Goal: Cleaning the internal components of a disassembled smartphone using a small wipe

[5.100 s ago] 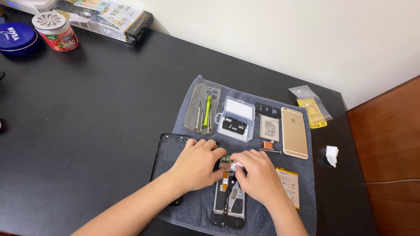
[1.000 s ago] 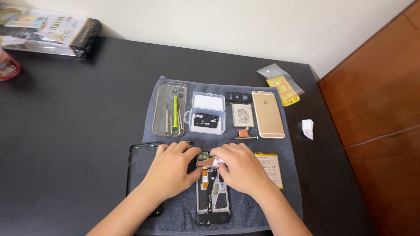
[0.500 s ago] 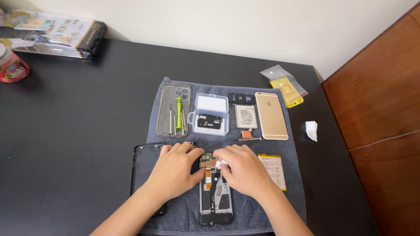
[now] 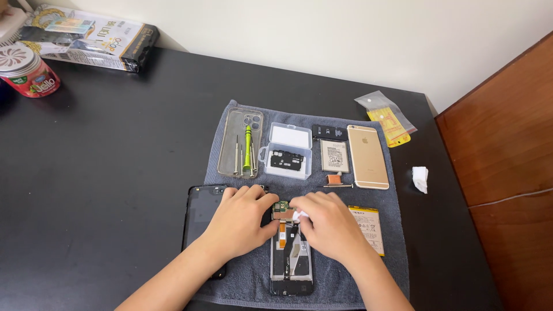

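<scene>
My left hand (image 4: 241,219) is bracing the opened phone (image 4: 291,253); my right hand (image 4: 328,224) is pinching a white wad (image 4: 299,216) against it. Two batteries (image 4: 334,155) are lying nearby.

We see bright, even light; soft shadows under both hands (image 4: 242,222); faint sheen on table (image 4: 115,173) leftward; focus sharp.

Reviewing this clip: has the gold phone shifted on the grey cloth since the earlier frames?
No. The gold phone lies at the grey cloth's upper right edge beside the flat battery, as before; only the camera moved.
</scene>
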